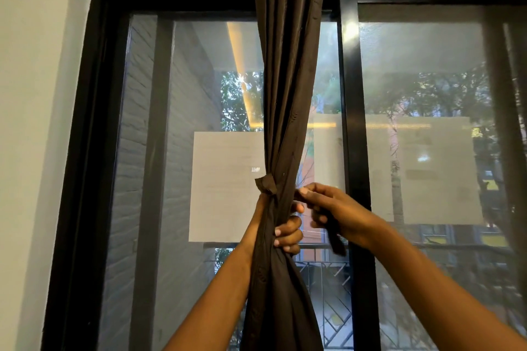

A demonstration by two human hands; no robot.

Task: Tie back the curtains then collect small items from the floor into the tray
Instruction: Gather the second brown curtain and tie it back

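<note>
Single head-worn view, taken close to the window frame (77,151) and facing it squarely, tilted slightly upward; the gathered curtain (288,80) hung at centre before the frame, both forearms entering from below.

The curtain (288,94) I grip is dark brown cloth, smooth with a faint sheen. Behind it, the window frame (352,94) is glossy black, its glass (427,94) reflective, beside a matt white wall (31,94).

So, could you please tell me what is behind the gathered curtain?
Behind the curtain is a black-framed sliding window with white paper sheets on the glass; outside, trees and a balcony railing. The curtain hides the sheets' inner edges.
</note>
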